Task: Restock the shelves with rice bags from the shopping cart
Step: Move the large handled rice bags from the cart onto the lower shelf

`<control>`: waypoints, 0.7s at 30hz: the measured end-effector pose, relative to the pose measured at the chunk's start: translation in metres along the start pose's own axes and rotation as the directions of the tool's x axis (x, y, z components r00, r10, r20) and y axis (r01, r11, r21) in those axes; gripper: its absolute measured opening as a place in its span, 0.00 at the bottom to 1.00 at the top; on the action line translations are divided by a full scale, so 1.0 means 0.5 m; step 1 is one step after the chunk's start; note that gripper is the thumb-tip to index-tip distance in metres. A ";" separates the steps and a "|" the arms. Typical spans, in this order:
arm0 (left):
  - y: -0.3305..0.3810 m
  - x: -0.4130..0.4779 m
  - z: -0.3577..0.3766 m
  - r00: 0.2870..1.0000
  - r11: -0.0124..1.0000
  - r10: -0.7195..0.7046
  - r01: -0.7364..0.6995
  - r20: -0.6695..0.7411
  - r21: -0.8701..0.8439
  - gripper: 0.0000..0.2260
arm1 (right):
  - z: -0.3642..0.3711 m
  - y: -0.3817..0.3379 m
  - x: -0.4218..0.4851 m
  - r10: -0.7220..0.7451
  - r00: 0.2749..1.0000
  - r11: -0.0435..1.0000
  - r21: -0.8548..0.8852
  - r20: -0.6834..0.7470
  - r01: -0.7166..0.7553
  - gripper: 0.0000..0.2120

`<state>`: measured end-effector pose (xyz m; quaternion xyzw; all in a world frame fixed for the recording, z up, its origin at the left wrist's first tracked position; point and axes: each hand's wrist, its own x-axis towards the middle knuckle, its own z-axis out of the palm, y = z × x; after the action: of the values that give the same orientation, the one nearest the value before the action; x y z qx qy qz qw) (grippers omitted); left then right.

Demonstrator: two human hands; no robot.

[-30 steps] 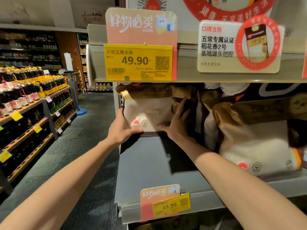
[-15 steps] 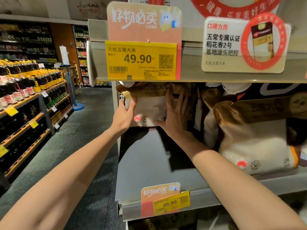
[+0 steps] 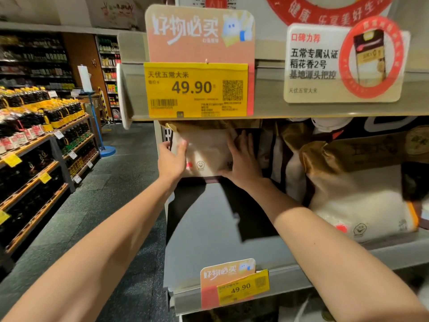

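A white rice bag (image 3: 206, 152) with a gold top stands at the back left of the grey shelf (image 3: 209, 240). My left hand (image 3: 170, 160) lies on its left side with the thumb over the front and the fingers round the edge. My right hand (image 3: 242, 163) presses flat against its right front, fingers straight. More gold-and-white rice bags (image 3: 355, 187) lean at the right of the same shelf. The shopping cart is out of view.
A yellow 49.90 price tag (image 3: 196, 89) hangs from the upper shelf edge (image 3: 267, 110) just above the bag. A smaller 49.90 tag (image 3: 234, 284) sits on the lower shelf lip. Shelves of dark bottles (image 3: 34, 126) line the aisle on the left, by a blue stand (image 3: 105, 151).
Both hands have slid the rice bag deeper and upright toward the shelf back. My left hand moved up from the bag's bottom corner to its left side.
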<state>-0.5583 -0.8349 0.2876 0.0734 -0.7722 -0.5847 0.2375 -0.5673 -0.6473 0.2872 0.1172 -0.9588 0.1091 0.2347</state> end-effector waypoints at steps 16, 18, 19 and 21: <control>-0.048 0.048 0.002 0.757 -0.145 0.370 -0.526 0.539 0.838 0.39 | 0.030 -0.024 0.014 0.086 0.996 0.987 -0.133 -0.003 -0.086 0.54; -0.036 0.050 0.007 0.799 -0.042 0.305 -0.533 0.519 0.845 0.35 | 0.029 -0.027 0.029 0.095 0.995 0.989 -0.115 0.015 -0.093 0.52; -0.034 0.047 0.006 0.802 0.006 0.297 -0.545 0.519 0.839 0.34 | 0.028 -0.024 0.031 0.101 0.995 0.991 -0.095 0.026 -0.098 0.51; -0.038 0.029 0.000 0.797 0.083 0.295 -0.571 0.527 0.817 0.33 | 0.027 -0.012 0.023 0.111 0.992 0.994 -0.015 0.056 -0.110 0.45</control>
<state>-0.5740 -0.8464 0.2737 -0.0984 -0.9659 0.1068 0.2143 -0.5812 -0.6586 0.2819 0.0654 -0.9707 0.1128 0.2017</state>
